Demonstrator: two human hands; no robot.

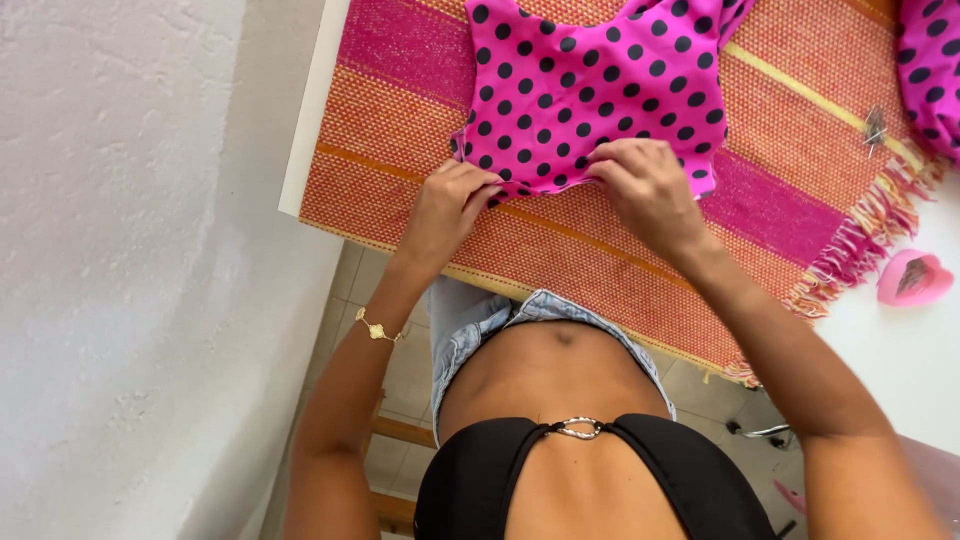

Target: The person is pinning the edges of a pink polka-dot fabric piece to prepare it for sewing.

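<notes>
A: Left hand (447,208), centre of frame: state?

B: Fingers curled narrow, tips pinched on the lower left hem of the pink polka-dot fabric (590,85). A gold bracelet (377,329) sits on that wrist.

A: Right hand (645,188)?

B: Just right of centre, fingers bent and pressed down on the same hem, gripping its lower edge. The two hands are near each other, apart.

A: Where does the fabric lie?

B: Upper centre, flat on an orange and pink striped woven mat (600,250) over a white table (305,120).

A: Packages or labels?

B: None legible. A pink heart-shaped object (913,277) sits at right edge on the table, beside the mat's fringe. More dotted fabric (932,70) at upper right corner.
</notes>
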